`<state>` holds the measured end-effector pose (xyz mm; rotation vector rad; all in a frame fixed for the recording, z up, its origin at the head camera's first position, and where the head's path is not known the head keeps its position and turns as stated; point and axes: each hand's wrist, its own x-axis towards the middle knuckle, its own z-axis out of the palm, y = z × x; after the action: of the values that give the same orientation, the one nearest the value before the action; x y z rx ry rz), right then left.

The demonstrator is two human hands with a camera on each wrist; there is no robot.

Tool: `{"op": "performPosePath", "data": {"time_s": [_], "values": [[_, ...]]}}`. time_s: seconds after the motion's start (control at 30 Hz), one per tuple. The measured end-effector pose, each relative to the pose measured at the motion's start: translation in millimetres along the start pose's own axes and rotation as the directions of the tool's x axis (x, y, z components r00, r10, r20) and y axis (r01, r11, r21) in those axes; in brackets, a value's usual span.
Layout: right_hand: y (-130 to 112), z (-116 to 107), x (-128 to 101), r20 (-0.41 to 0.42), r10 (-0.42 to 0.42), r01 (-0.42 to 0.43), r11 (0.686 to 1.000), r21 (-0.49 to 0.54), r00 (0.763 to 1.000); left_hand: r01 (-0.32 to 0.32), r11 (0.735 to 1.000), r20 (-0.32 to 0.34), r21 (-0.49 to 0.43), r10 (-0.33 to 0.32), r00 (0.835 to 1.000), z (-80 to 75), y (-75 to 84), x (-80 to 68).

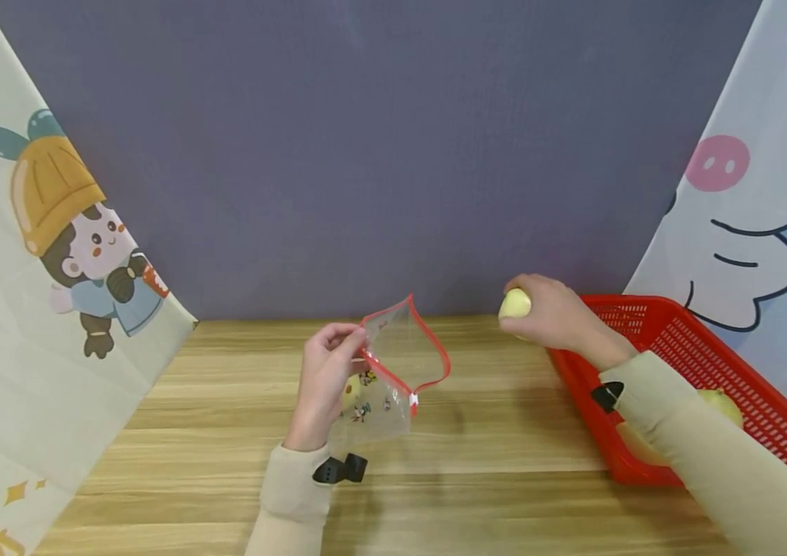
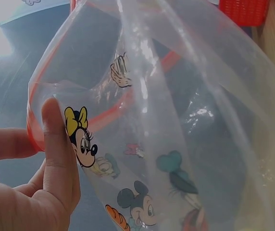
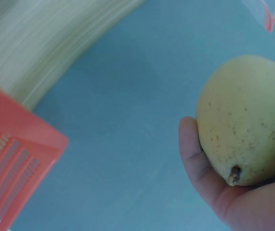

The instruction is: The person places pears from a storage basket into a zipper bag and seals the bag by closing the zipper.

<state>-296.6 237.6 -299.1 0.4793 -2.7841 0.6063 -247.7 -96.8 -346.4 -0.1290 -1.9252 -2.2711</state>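
Observation:
My left hand (image 1: 327, 378) pinches the red-edged rim of a clear zip bag (image 1: 393, 409) between thumb and fingers. Its mouth gapes towards the right, and a white slider sits at the near corner of the red zip. Cartoon figures are printed on the plastic (image 2: 176, 130). Just beside the left hand, a yellow round patch shows at the bag. To the right, above the table, my right hand (image 1: 549, 313) holds a pale yellow mango (image 3: 245, 120) with fingers wrapped round it. The mango's speckled skin and short brown stem show in the right wrist view.
A red slotted plastic basket (image 1: 584, 409) stands on the wooden table (image 1: 504, 494) at the right, under my right forearm. Inside lie a yellow-green fruit (image 1: 721, 405) and another pale yellow fruit (image 1: 642, 448), partly behind the sleeve. A grey backdrop (image 1: 365, 154) rises behind the table.

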Motion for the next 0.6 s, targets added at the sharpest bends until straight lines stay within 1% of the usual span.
{"op": "performPosePath", "data": {"time_s": [0.2, 0.47, 0.6], "values": [[-12.9, 4.4, 1.3, -0.019, -0.035, 0.035, 0.999, 0.018, 0.999, -0.009, 1.0, -0.001, -0.009, 0.009, 1.0, -1.9, 1.1, -0.1], [-26.0, 11.1, 1.1, -0.005, -0.056, 0.056, 0.997, 0.044, 0.998, -0.01, 1.0, 0.007, -0.004, 0.01, 1.0, -2.3, 0.1, 0.6], [-32.3, 13.3, 1.8, -0.012, -0.074, 0.074, 0.996, 0.054, 0.997, -0.013, 1.0, 0.014, -0.005, 0.013, 1.0, -2.4, 0.3, -0.1]]}}
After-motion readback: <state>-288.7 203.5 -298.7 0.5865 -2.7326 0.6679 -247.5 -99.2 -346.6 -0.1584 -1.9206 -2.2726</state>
